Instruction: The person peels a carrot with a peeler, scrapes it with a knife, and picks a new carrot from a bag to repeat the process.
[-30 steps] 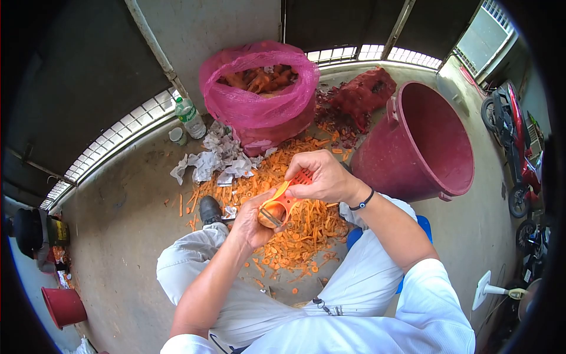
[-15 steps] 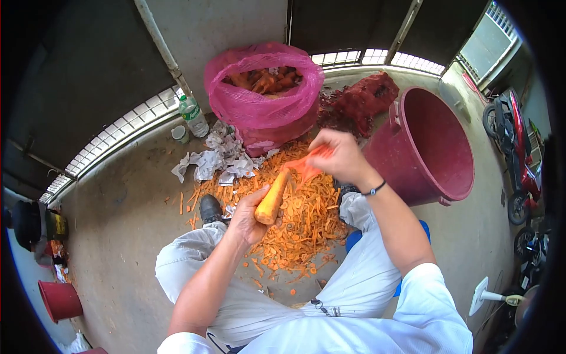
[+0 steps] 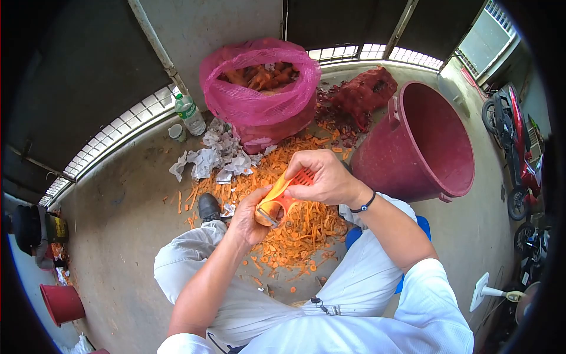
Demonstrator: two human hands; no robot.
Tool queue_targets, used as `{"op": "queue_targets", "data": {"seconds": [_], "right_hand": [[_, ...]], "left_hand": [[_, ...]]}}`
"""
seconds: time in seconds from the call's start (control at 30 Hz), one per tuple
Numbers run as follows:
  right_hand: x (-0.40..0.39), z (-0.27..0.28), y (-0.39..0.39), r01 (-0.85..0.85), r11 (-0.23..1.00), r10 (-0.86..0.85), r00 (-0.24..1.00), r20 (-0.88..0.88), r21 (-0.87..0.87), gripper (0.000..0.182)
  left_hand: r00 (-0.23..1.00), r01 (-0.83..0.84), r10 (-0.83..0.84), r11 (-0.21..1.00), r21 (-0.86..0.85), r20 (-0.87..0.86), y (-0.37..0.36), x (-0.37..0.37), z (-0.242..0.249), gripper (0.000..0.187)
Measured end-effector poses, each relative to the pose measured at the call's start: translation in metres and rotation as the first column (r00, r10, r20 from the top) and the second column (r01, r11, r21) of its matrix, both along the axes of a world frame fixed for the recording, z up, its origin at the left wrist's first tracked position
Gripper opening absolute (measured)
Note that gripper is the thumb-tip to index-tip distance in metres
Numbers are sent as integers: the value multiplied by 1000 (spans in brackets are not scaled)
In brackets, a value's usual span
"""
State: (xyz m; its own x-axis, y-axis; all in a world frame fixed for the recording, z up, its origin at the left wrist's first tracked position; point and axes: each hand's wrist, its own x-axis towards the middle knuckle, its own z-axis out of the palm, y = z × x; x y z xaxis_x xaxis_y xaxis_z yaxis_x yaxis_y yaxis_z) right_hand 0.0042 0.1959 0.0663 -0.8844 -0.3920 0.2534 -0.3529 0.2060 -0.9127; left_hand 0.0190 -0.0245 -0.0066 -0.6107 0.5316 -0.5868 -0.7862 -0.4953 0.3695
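Note:
A carrot (image 3: 272,207) is gripped in my left hand (image 3: 249,220), its thick end pointing down toward me. My right hand (image 3: 328,179) is closed around an orange-red peeler (image 3: 289,202) with a slotted handle. The peeler's metal blade lies at the carrot's thick end, close to my left fingers. Under both hands a heap of carrot peelings (image 3: 306,236) covers the floor between my legs. Part of the carrot is hidden by the peeler and my fingers.
A pink mesh sack (image 3: 259,112) of carrots stands ahead, beside crumpled paper (image 3: 218,150) and a plastic bottle (image 3: 190,115). A red mesh bag (image 3: 365,97) lies behind a large maroon bucket (image 3: 383,150) at right. A small red bucket (image 3: 62,304) is far left; motorcycles (image 3: 513,153) stand far right.
My right hand has come down toward me, bringing the peeler from the carrot's far tip to its thick end. My left hand keeps its grip on the carrot.

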Motion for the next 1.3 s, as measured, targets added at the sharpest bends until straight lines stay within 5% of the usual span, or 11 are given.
{"op": "queue_targets", "data": {"seconds": [0.3,0.37,0.5,0.53,0.57,0.63,0.67,0.73,0.83,1.3], "right_hand": [[-4,-8,3,3,998,-6,999,38,67,18],[-7,-12,8,26,1000,-26,988,152,6,18],[-34,-15,52,281,944,-284,959,-9,175,13],[-43,-14,66,402,849,-310,905,-293,343,14],[-51,-24,80,487,778,-352,861,-367,398,16],[-52,-20,87,592,690,-534,805,-259,416,16],[-51,-22,85,591,690,-532,806,-261,419,16],[-43,-19,68,462,872,-464,885,-28,160,16],[-17,-9,32,138,989,-126,974,186,-52,19],[-1,-4,4,-12,989,14,1000,-12,147,20]], "left_hand": [[996,-65,68,996,-55,49,5,1,7,29],[999,44,-44,997,65,-1,-1,0,4,33],[991,123,-120,990,62,-62,-7,4,15,36],[989,133,-129,991,36,-77,-7,4,20,38],[986,141,-140,990,9,-91,-8,5,23,39],[993,104,-105,995,-9,-63,-8,3,22,39],[997,63,-64,998,-23,-34,-8,2,20,40],[999,31,-32,999,-16,-27,-6,-2,11,39],[999,15,-15,1000,-2,-42,-8,-5,-1,36],[998,-35,32,998,-57,-50,2,0,11,26]]}}
